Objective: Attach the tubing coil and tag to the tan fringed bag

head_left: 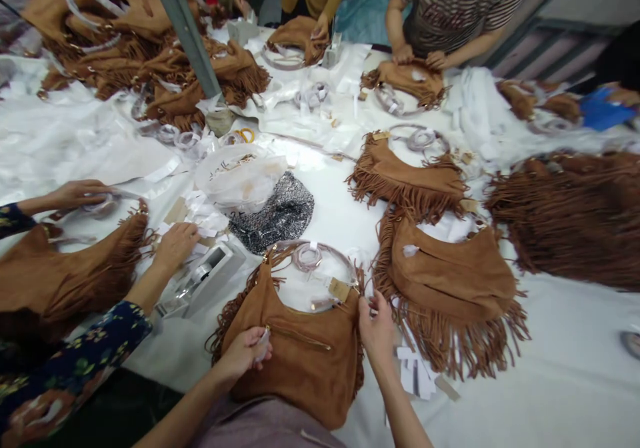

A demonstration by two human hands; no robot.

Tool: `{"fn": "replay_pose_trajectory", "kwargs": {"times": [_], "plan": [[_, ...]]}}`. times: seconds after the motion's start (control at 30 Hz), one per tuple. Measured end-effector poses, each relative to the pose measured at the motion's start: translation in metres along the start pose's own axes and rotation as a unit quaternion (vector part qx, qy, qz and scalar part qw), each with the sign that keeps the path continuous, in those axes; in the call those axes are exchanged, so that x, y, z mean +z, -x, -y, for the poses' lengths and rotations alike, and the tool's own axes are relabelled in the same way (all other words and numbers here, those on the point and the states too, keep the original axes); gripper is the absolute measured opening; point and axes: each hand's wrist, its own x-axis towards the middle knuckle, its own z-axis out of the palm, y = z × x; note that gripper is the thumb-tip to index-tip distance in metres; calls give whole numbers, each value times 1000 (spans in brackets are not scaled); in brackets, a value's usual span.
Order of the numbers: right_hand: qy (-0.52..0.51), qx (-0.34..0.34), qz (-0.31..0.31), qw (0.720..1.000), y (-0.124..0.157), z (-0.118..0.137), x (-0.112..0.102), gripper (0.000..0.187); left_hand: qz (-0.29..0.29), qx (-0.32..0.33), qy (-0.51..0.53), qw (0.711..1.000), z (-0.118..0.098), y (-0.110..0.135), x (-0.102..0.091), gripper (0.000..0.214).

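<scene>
A brown suede handbag (300, 361) with fringed sides lies flat in front of me, its zipped pocket facing up. At the left end of the zipper, my left hand (245, 353) pinches a zipper pull (263, 341) wrapped in whitish material. My right hand (377, 328) is closed at the bag's right edge beside the fringe; a small dark bit shows at its fingertips, too unclear to name. A coiled, wrapped strap (307, 257) and a tan tag (339, 290) lie at the bag's opening.
Two more fringed bags (455, 261) (415, 178) lie to the right, beside a dark fringed pile (570, 221). Paper slips (416, 371) lie nearby. On the left, a co-worker's hand (175, 248) is near a tape dispenser (200, 281). A metal post (185, 31) rises from the table; people work opposite.
</scene>
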Motion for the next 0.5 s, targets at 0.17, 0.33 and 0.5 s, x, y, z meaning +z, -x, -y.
{"fn": "replay_pose_trajectory", "kwargs": {"times": [0.17, 0.33, 0.5], "plan": [[-16, -17, 68, 997, -5, -9, 27, 57, -5, 30, -6, 1000, 15, -9, 2, 55], [-17, -26, 32, 999, 8, -12, 21, 55, -9, 16, -44, 999, 22, -7, 1, 59], [-3, -28, -1, 1000, 68, -28, -8, 40, -123, 135, -235, 955, 4, -10, -33, 44]]}}
